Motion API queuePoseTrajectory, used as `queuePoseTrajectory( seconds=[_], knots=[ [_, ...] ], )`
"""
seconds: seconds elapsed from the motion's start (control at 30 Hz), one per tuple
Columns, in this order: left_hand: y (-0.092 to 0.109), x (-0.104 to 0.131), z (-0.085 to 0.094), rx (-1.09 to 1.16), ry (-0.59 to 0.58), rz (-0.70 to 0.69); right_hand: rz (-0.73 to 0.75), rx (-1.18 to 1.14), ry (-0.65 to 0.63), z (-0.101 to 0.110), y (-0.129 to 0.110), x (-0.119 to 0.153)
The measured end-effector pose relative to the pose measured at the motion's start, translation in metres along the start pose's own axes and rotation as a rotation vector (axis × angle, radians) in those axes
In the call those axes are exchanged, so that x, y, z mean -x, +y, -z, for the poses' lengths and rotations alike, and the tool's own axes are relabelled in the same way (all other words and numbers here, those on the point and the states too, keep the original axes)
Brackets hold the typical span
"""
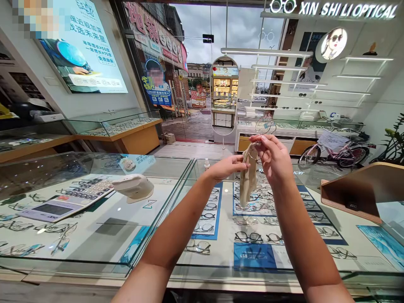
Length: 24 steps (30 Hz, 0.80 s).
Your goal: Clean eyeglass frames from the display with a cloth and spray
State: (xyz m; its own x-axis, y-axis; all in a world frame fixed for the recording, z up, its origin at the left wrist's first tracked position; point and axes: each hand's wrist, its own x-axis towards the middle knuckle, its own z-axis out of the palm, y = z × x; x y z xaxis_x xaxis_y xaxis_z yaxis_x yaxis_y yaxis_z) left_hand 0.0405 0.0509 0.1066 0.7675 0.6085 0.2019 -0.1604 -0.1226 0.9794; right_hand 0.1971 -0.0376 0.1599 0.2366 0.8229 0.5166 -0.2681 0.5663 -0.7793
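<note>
- Pinching beige cloth at its top edge with right hand, thumb and fingers together on it, above glass counter.
- Gripping same cloth's side with left hand, also above counter.
- Can't tell what thin rim shows at cloth's top.
- Seeing eyeglasses inside counter.
- Seeing calculator on counter's left part.
- Seeing oval mirror beyond counter, bicycle beyond its right side.

Glass counter with calculator on top
</note>
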Motion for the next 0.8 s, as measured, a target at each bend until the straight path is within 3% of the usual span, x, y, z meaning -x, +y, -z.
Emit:
queuePoseTrajectory(
  seconds=[0.2, 0.4, 0.57, 0.67, 0.8],
  knots=[
    [-0.012, -0.001, 0.005, 0.202, -0.054, 0.210, 0.050, -0.007, 0.016, 0.010, -0.005, -0.004],
    [-0.006, 0.000, 0.008, 0.121, -0.091, 0.180, 0.088, -0.016, 0.079, 0.021, -0.008, -0.010],
    [-0.006, -0.001, -0.011, -0.096, -0.020, 0.019, 0.063, -0.003, 0.089, 0.019, -0.008, -0.009],
    [-0.012, -0.006, -0.023, -0.218, 0.076, -0.101, 0.043, -0.001, 0.068, 0.015, -0.008, -0.006],
    [-0.023, -0.014, -0.034, -0.344, 0.464, -0.293, 0.070, 0.003, 0.069, 0.012, -0.009, -0.004]
  ],
)
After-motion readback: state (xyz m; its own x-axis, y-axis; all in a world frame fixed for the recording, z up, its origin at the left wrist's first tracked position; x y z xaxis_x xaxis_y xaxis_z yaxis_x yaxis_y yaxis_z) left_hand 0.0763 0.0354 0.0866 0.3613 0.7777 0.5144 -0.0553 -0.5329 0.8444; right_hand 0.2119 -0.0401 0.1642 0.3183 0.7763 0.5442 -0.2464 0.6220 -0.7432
